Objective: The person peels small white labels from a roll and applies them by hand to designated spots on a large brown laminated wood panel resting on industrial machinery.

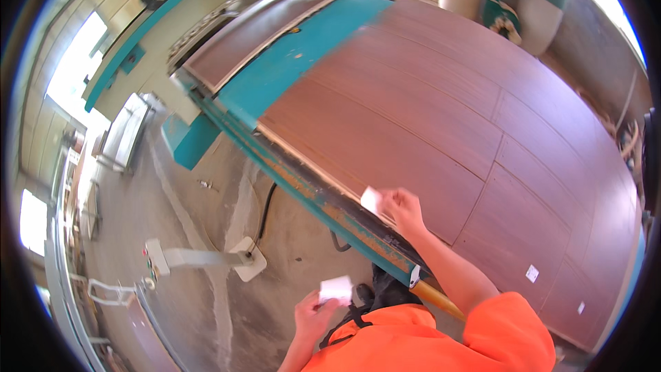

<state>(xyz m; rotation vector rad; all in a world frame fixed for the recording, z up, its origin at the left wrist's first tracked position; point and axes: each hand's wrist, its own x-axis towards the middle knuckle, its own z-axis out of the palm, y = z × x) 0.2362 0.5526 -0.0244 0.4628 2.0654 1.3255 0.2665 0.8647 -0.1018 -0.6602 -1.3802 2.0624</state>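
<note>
My right hand [403, 210] reaches out over the near edge of a large sheet of reddish-brown wood-grain panels [441, 110] and pinches a small white paper label [371, 200] right at that edge. My left hand [313, 315] stays low near my chest and holds a small white stack of labels [336, 288]. Two small white labels [531, 273] are stuck on panels at the lower right. I wear orange sleeves.
The panels lie on a teal machine table [289, 72] with a rusty orange-flecked rail [330, 210] along its near side. A white pedestal with a control box [206, 257] stands on the concrete floor at the left, with a black cable beside it. Pale dust-collector ducts [537, 0] rise at the back.
</note>
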